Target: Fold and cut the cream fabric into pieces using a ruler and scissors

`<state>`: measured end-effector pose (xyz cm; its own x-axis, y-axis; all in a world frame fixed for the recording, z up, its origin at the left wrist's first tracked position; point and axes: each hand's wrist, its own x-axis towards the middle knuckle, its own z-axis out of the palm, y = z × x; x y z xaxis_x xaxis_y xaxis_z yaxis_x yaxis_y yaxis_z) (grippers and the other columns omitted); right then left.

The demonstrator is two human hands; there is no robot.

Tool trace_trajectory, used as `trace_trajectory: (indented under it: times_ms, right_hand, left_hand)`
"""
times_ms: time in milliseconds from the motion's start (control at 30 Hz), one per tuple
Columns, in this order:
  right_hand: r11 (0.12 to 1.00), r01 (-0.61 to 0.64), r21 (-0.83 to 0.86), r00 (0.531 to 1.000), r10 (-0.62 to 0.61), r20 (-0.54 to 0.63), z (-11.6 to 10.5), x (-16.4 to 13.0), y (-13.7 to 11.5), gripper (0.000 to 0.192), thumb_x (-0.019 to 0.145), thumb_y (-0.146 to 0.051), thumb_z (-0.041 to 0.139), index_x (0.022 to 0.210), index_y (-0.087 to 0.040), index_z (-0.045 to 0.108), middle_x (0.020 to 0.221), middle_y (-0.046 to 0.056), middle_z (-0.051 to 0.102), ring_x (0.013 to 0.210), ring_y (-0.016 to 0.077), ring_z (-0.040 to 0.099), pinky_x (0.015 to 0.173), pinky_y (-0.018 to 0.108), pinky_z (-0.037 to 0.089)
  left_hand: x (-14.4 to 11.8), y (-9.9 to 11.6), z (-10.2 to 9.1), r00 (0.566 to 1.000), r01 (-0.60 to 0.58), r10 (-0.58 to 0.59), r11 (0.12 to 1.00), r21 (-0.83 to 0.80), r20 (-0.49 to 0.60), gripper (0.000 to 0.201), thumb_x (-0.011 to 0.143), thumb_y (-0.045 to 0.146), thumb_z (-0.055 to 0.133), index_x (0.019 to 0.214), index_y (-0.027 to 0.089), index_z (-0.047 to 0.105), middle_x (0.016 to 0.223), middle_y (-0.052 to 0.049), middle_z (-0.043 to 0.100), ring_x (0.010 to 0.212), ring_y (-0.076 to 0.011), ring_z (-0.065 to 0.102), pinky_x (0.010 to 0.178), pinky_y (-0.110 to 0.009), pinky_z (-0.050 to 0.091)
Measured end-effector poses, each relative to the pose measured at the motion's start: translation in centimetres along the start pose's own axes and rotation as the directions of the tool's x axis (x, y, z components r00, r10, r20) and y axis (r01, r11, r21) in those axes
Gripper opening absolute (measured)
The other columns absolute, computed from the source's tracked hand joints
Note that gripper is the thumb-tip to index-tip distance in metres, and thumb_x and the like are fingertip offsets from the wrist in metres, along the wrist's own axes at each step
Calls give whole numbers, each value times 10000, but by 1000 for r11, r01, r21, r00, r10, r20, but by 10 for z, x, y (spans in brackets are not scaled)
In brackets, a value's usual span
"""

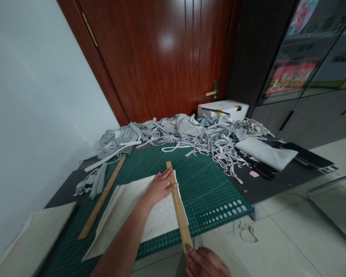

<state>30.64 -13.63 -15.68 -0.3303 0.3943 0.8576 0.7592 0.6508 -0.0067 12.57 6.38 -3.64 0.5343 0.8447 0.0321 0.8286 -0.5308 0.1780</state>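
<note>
Step in hand: lining up a wooden ruler [179, 206] along the right edge of a folded pale cloth [132, 215] on the green cutting mat [207, 188].
Left hand [160, 187]: open, fingers spread flat, pressing the far half of the ruler and the cloth beneath it.
Right hand [206, 263]: at the bottom edge of the view, fingers closed on the near end of the ruler; grip partly cut off.
Ruler position: running from the near edge of the mat up and slightly left, overhanging the mat edge toward the body, lying on the cloth's right margin.
Cloth position: flat on the mat, left of centre, layers fanned at its left side.
Alignment method: match the ruler edge to a printed grid line on the mat, not to the cloth edge alone.
Pressure: keep the flat palm over the middle of the ruler; fingertips back from the working edge.
Near end: pivot with small moves only; the overhang makes it likely to swing.
Cloth check: smooth out creases under the ruler before fixing the line.
Second ruler [102, 198]: lying just left of the cloth, apart from both hands.
Scrap pile [190, 134]: grey strips heaped at the far side of the mat, well apart from the cloth.
Risk: layers slipping under uneven pressure, judged from the fanned left side.
</note>
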Motion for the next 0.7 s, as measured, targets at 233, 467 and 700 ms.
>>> trace_trajectory:
  times_ms: [233,467,700]
  right_hand:
    - [1000,23,13,999,-23,45,-8,4,1,260,936,-206,475,1076,-244,691,1038,-19,737,897,89,695,877,141,523]
    - [1000,29,11,999,-30,19,-21,22,2,233,927,-195,493,942,-209,725,978,-14,752,811,74,709,895,122,496]
    - [981,-84,174,993,69,92,-18,17,7,246,932,-194,499,1101,-198,678,982,-2,751,784,96,717,809,121,544]
  left_hand:
    - [0,1,0,1000,7,-7,1000,5,6,559,954,471,373,1461,255,278,1545,-60,228,1408,-200,234,1134,-445,183]
    - [0,1,0,1000,2,-2,1000,13,7,567,957,471,370,1461,230,277,1542,-69,229,1407,-197,237,1134,-452,185]
    - [-1,0,1,1000,-5,4,1000,16,4,558,964,477,343,1465,247,259,1548,-59,212,1414,-192,215,1141,-443,170]
